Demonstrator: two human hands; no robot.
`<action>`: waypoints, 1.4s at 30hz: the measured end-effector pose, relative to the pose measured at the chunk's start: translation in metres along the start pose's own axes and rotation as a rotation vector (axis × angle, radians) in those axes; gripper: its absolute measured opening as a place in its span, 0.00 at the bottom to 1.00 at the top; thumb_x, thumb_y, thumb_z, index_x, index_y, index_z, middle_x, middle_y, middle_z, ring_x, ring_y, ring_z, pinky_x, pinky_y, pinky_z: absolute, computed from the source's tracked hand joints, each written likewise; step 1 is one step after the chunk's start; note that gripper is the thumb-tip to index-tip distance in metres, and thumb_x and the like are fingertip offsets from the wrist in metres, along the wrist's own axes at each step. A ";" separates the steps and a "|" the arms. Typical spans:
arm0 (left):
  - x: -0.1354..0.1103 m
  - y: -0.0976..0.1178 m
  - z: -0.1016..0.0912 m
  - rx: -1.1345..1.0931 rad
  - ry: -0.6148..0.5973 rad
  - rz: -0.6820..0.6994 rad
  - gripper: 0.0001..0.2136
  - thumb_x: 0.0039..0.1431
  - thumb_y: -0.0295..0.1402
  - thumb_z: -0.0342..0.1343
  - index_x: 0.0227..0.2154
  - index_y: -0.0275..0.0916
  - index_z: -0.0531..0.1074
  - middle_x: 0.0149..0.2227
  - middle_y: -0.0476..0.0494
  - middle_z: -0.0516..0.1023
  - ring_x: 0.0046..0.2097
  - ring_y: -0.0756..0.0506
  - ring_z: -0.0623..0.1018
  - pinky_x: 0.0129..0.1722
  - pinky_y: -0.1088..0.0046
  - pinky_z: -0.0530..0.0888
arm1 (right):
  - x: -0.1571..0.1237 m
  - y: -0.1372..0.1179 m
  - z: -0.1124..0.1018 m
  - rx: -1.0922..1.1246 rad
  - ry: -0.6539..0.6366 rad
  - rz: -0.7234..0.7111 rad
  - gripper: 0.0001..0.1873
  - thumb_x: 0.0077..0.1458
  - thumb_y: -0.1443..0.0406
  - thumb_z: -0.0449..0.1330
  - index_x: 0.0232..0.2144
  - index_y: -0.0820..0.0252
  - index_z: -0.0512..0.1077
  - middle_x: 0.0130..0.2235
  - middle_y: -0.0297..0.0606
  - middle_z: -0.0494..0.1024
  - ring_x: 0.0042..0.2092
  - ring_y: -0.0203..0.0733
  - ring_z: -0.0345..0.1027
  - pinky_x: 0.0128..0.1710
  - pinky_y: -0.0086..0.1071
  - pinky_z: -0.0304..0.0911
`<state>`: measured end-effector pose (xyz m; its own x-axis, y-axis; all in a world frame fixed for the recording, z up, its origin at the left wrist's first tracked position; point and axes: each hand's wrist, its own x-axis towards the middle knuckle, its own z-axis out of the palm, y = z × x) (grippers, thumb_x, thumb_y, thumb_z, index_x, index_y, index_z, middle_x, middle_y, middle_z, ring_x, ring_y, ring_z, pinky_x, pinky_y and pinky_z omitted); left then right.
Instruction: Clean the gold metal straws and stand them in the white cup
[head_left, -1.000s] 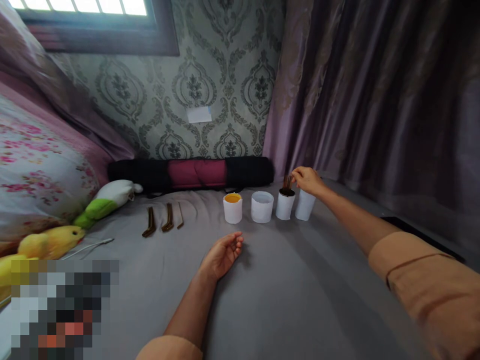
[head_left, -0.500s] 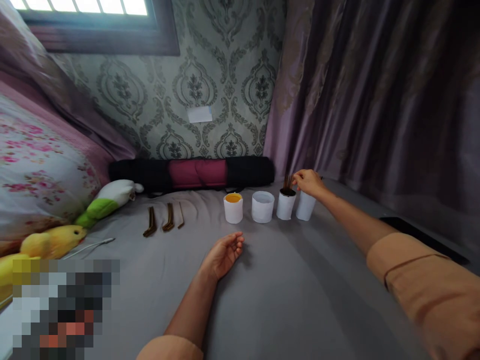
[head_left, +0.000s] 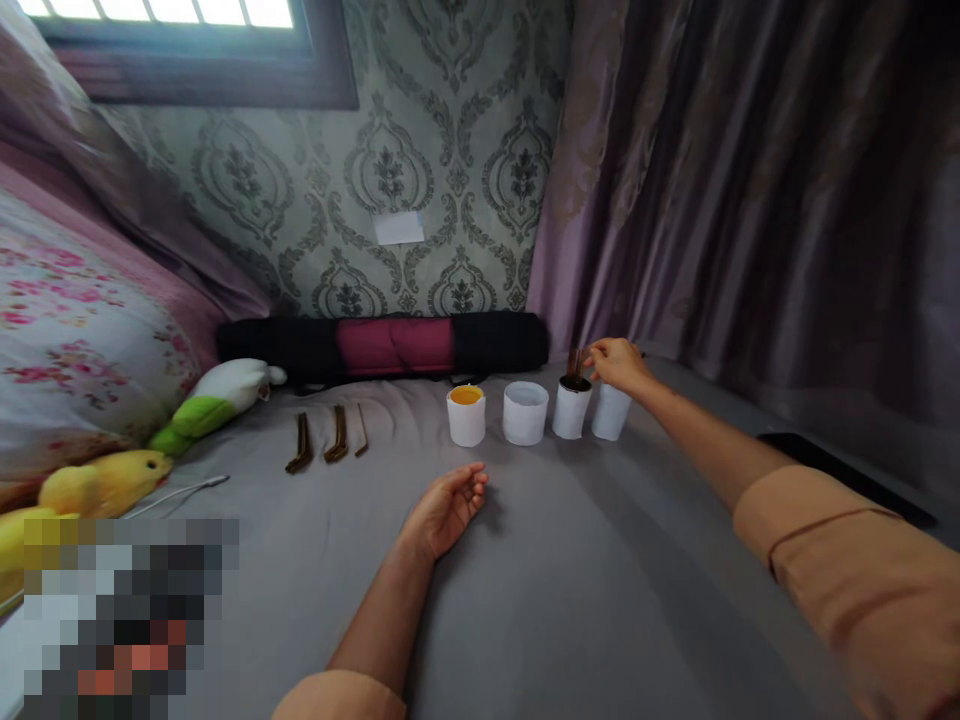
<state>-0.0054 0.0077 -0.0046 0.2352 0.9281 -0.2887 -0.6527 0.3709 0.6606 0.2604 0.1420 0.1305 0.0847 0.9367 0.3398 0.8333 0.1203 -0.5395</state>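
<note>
My right hand reaches over the third white cup, fingertips pinched at the edge of a bunch of thin brown sticks standing in it. The pinch seems to be on a stick, though the exact grip is too small to make out. Partly behind that hand stands a fourth white cup. My left hand lies palm up on the grey sheet, fingers loosely curled and holding nothing. Beyond it are a white cup with a yellow-orange inside and a wider white cup.
Folded brown sticks lie in small groups on the sheet at left. Plush toys and a white cable are further left. A black and maroon roll lies along the wall. A dark flat object sits beyond my right forearm.
Almost nothing differs. The sticks' tops have shifted very slightly at my right fingertips, and both hands stay in place.
</note>
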 end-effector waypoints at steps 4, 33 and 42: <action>0.000 0.000 0.001 0.000 0.001 0.005 0.07 0.53 0.24 0.49 0.36 0.29 0.67 0.28 0.43 0.71 0.26 0.55 0.70 0.25 0.81 0.68 | -0.001 -0.001 0.001 0.004 -0.007 -0.003 0.14 0.53 0.69 0.47 0.37 0.65 0.70 0.33 0.41 0.76 0.22 0.32 0.69 0.22 0.24 0.62; 0.000 0.002 0.002 -0.029 0.005 -0.001 0.07 0.52 0.24 0.49 0.35 0.29 0.67 0.27 0.44 0.71 0.25 0.55 0.70 0.24 0.81 0.67 | 0.002 0.011 0.008 0.038 0.036 0.017 0.17 0.52 0.66 0.49 0.45 0.65 0.63 0.33 0.41 0.76 0.21 0.34 0.68 0.24 0.28 0.63; 0.001 0.002 0.000 -0.046 -0.011 -0.005 0.06 0.53 0.24 0.49 0.34 0.30 0.67 0.28 0.43 0.71 0.25 0.55 0.70 0.24 0.81 0.67 | -0.001 0.008 0.006 0.020 0.030 0.017 0.17 0.52 0.66 0.48 0.45 0.64 0.64 0.33 0.41 0.77 0.22 0.35 0.68 0.26 0.30 0.63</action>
<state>-0.0063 0.0096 -0.0036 0.2463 0.9266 -0.2843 -0.6841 0.3740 0.6262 0.2636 0.1443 0.1218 0.1159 0.9283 0.3533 0.8203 0.1111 -0.5610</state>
